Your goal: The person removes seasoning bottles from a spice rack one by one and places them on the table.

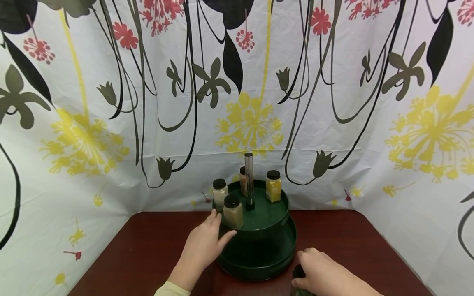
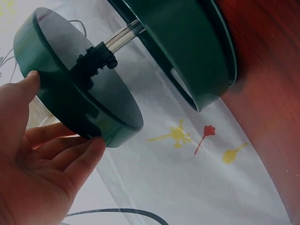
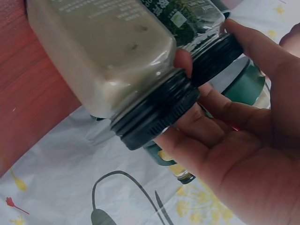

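Note:
A dark green two-tier round rack [image 1: 259, 234] with a clear centre post [image 1: 249, 176] stands on the table. My left hand [image 1: 203, 242] touches the upper tier's outer wall [image 2: 61, 98] at its front left, thumb and fingers spread along the curve. Right of the rack, my right hand [image 1: 326, 271] grips a jar of green herbs [image 3: 183, 23] by its black lid [image 3: 218, 56]. Right up against that jar in the right wrist view is a jar of beige powder [image 3: 103, 51], also black-lidded, with my fingers between the two lids.
On the upper tier stand a tan jar [image 1: 233, 216], a pale jar [image 1: 220, 195], a yellow jar [image 1: 274, 189] and a reddish-brown jar [image 1: 242, 183] partly behind the post. A flowered cloth [image 1: 177, 135] hangs behind and beside the reddish-brown table [image 1: 148, 250].

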Available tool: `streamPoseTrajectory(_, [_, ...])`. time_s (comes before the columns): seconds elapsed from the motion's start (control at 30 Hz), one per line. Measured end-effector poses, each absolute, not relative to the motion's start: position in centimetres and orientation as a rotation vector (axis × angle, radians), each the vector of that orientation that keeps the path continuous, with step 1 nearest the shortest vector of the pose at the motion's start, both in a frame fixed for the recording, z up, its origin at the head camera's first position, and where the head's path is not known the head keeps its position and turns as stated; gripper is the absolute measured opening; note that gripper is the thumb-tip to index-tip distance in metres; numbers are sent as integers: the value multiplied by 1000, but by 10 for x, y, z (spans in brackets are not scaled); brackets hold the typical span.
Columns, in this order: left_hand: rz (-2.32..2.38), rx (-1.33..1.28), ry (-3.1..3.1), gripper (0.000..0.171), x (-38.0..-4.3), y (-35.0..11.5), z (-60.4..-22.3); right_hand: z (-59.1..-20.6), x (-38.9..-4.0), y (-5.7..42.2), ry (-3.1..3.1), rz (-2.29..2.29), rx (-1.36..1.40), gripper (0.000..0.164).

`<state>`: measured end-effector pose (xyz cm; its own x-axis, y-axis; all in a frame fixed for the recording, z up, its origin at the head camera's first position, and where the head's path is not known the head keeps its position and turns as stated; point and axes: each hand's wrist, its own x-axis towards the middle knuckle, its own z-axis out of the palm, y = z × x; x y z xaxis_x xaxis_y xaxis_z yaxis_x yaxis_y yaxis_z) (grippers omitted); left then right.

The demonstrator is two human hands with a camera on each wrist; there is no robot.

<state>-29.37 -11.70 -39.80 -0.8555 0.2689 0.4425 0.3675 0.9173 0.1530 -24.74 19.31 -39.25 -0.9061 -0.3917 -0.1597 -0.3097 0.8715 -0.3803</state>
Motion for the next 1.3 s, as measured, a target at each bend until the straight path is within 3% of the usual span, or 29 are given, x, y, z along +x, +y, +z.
streamPoseTrajectory(0.13, [-308, -482, -2669, 81, -293, -117, -400, -392, -248, 191, 2827, -446, -526, 36])
streamPoseTrajectory(0.4, [-261, -527, -2631, 73, -289, -113, -400, -381, -248, 190, 3078, -219, -827, 54])
streamPoseTrajectory(0.63, [-252, -605, -2540, 59, -282, -107, -401, -360, -246, 170, 3298, -197, -756, 64])
streamPoseTrajectory(0.97, [-228, -645, -2515, 53, -273, -101, -404, -338, -250, 143, 3379, -207, -805, 65])
streamPoseTrajectory(1.3, [-227, -685, -2496, 45, -259, -89, -400, -312, -275, 113, 3388, -297, -966, 61])
